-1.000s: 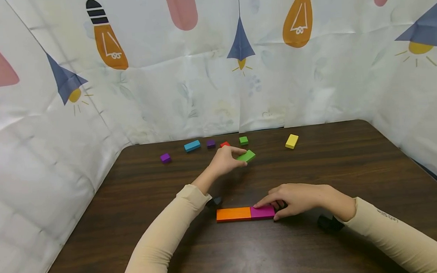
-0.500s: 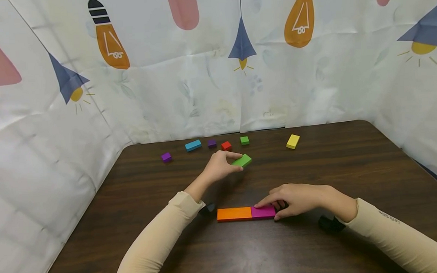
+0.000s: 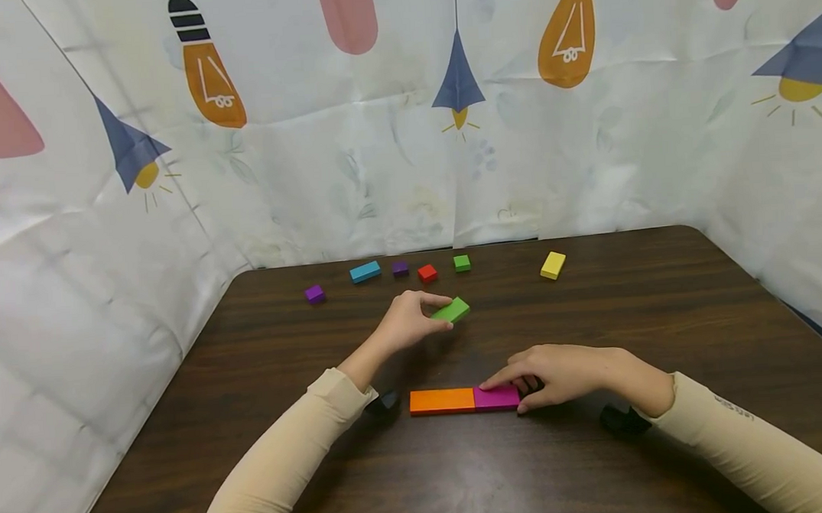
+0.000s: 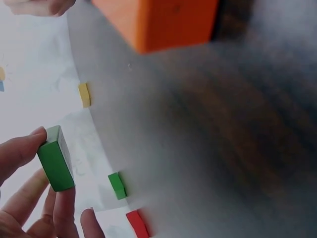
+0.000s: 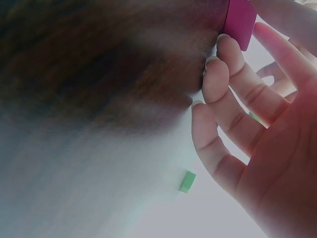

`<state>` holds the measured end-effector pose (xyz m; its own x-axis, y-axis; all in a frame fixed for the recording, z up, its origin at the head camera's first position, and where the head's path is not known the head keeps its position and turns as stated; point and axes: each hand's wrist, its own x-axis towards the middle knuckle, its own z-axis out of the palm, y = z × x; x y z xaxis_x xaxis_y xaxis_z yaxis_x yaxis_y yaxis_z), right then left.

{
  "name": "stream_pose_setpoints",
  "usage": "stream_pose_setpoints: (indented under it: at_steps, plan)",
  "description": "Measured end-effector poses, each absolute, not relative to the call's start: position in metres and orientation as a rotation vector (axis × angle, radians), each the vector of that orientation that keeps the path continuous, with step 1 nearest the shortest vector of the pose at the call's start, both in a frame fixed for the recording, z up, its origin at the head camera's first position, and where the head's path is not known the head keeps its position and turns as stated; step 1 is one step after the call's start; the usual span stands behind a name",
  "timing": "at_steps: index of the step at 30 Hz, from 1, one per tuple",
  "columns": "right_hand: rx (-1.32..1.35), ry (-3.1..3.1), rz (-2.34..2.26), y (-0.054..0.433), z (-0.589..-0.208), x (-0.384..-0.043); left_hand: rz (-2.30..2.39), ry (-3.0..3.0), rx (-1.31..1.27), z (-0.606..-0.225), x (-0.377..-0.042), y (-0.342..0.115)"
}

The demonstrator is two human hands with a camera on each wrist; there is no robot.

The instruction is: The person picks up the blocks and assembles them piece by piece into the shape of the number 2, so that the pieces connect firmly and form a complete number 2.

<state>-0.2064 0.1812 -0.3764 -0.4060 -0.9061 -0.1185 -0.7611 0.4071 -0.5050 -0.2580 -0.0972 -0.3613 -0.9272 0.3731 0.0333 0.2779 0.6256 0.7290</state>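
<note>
- Clock centred on the orange block, read from the head view; 12 points away from the person.
- Left hand, between 11 and 12: pinches the long green block, thumb on one side, fingertips opposite. Gap narrow, just the block's breadth.
- Long green block sits near 12, aloft over the dark table, one end free of the grip, pointing towards 2.
- Right hand, between 2 and 3: holds the magenta block, index finger laid on its top by the far edge, thumb at the near right corner. Other fingers bent beneath the palm.
- Magenta block lies at 3, end to end with the orange block; they look to be touching, long sides in line.
- Handling, judged by eye: blocks likely light, stiff, hard to break. Faces smooth with a slight sheen, so dry fingertips may slide a little; edges crisp.
- Best hold, I'd judge: opposite long sides near mid-length, light pressure, ends left free. For blocks lying flat, a fingertip on top should steady them.
- Far side of table, loose and apart: purple block between 10 and 11; blue block at 11; red block and small green block about 12; yellow block between 1 and 2.
</note>
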Motion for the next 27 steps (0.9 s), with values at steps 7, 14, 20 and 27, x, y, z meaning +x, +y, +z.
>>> stream_pose_setpoints:
  at_steps: [7, 14, 20, 27]
  plan:
    - [-1.445, 2.288, -0.543, 0.181, -0.377, -0.207, 1.16, 2.712, 0.51, -0.364, -0.251, -0.101]
    - [-1.439, 2.292, -0.537, 0.182, -0.377, -0.208, 1.133, 2.706, 0.51, -0.367, -0.244, -0.108]
    - [-1.436, 2.284, -0.543, 0.183, -0.378, -0.208, 1.119, 2.701, 0.525, -0.368, -0.239, -0.113]
    - [-1.447, 2.288, -0.546, 0.183, -0.379, -0.209, 1.096, 2.695, 0.495, -0.367, -0.238, -0.115]
